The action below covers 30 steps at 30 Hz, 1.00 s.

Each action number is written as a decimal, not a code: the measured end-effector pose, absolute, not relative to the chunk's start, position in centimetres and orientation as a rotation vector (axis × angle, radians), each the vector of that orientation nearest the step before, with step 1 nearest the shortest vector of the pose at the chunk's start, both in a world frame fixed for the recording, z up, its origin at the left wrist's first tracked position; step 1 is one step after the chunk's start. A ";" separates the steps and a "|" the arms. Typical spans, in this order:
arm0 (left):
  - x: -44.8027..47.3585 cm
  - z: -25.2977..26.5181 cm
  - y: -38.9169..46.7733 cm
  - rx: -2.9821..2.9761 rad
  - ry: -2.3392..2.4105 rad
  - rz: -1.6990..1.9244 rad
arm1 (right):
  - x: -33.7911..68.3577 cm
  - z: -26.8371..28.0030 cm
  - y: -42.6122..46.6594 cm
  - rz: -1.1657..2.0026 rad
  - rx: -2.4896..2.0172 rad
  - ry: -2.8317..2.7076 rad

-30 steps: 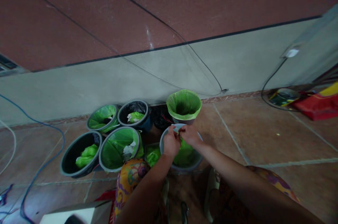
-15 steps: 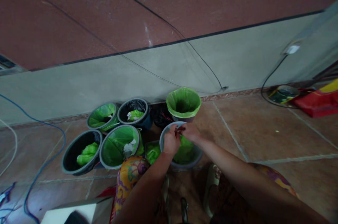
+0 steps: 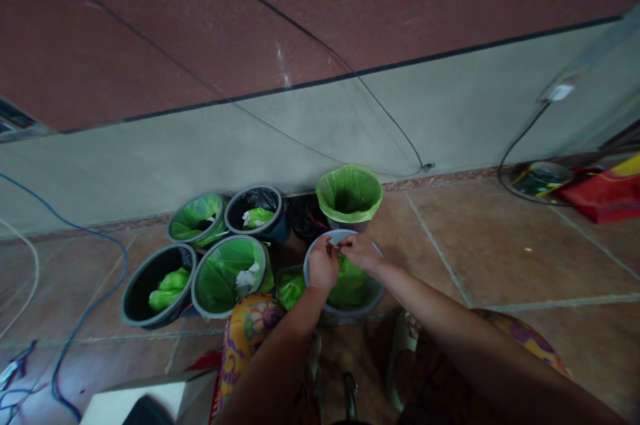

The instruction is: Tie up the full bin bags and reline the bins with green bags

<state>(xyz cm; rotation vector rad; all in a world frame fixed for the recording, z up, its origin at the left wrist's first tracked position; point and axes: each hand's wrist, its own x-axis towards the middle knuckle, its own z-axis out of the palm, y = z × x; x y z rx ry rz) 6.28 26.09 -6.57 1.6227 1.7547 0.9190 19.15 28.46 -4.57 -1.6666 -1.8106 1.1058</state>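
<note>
Above the bin [image 3: 375, 290], left hand [image 3: 324, 266] and right hand [image 3: 362, 254] pinch the bag [image 3: 349, 286], whose film may tear if overpulled.

A dim red-and-grey wall [image 3: 460, 78] rises above brown floor tiles [image 3: 500, 251].

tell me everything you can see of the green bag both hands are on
The bag is bright green and thin, like plastic film, with a creased, slack surface. It sits low inside a round grey bin, some of whose inner wall shows bare to its right. Its top rises toward the fingertips of the left hand and right hand, which pinch close together there; the exact grip is too small to make out. The left hand hides part of it, and any contents cannot be seen.
</note>
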 end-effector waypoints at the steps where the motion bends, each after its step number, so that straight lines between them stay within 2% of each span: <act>1: 6.2 -6.5 26.1 1.615 1.755 0.915 | 19.2 -4.8 28.5 1.184 -1.656 -1.725; 6: 6.1 -6.4 26.2 1.630 1.782 0.895 | 19.7 -5.6 28.6 1.492 -1.520 -1.420; 13: 6.1 -6.4 26.2 1.671 1.761 0.883 | 19.9 -6.3 29.3 1.521 -1.262 -1.483; 22: 5.7 -6.5 26.3 1.741 1.614 0.822 | 20.6 -5.9 29.5 1.809 -1.150 -1.280; 30: 5.7 -7.0 26.8 1.774 1.722 0.600 | 20.9 -7.3 30.1 1.712 -1.238 -1.364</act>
